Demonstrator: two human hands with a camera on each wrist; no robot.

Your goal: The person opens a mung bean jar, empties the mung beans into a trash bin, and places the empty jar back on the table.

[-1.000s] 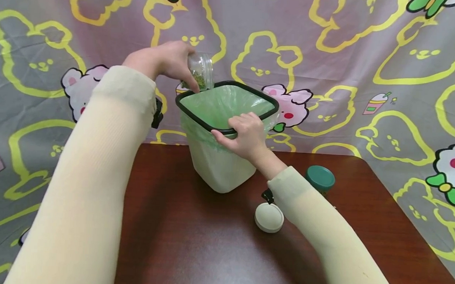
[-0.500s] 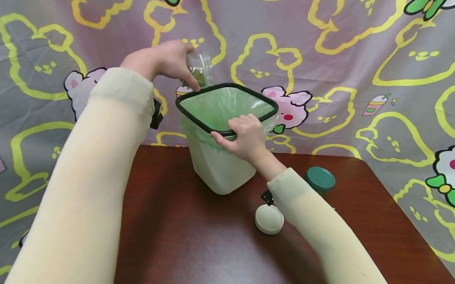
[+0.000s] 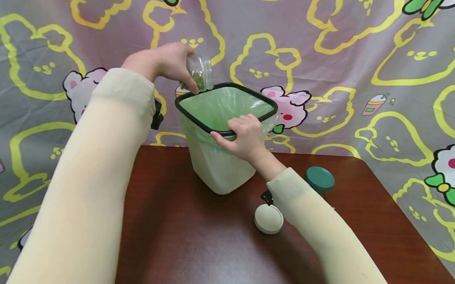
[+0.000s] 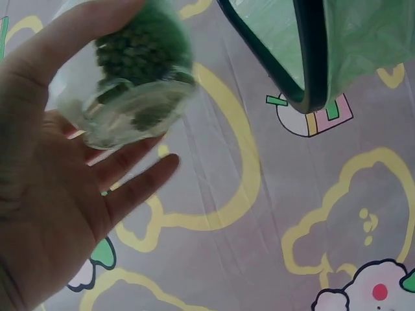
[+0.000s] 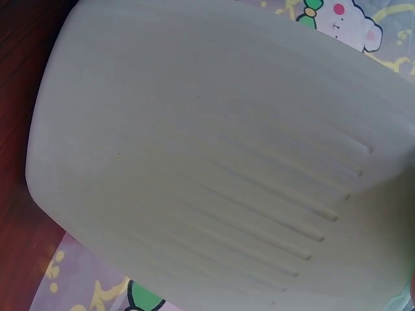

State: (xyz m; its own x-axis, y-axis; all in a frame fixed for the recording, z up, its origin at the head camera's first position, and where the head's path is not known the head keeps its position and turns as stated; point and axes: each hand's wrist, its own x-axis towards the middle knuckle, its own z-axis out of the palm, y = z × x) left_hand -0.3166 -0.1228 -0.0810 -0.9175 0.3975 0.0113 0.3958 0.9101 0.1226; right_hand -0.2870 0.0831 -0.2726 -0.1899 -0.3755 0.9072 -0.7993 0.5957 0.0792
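Observation:
My left hand (image 3: 166, 64) grips a clear jar (image 4: 136, 84) by its sides and holds it tipped, mouth toward the bin. Small green beans (image 4: 139, 55) lie inside the jar, gathered along its lower side. The jar's mouth is right at the back left of the bin's black rim (image 3: 198, 120). With my right hand (image 3: 246, 136) I hold the near side of that rim, fingers over it and thumb outside. The white trash bin (image 3: 222, 171) leans, lined with a green plastic bag (image 3: 221, 104). Its ribbed wall (image 5: 194, 162) fills the right wrist view.
A round white lid (image 3: 268, 219) lies on the brown table (image 3: 193, 249), near my right forearm. Behind that forearm stands a container with a teal lid (image 3: 319, 178), partly hidden by the sleeve. A patterned curtain (image 3: 328, 57) hangs close behind the table.

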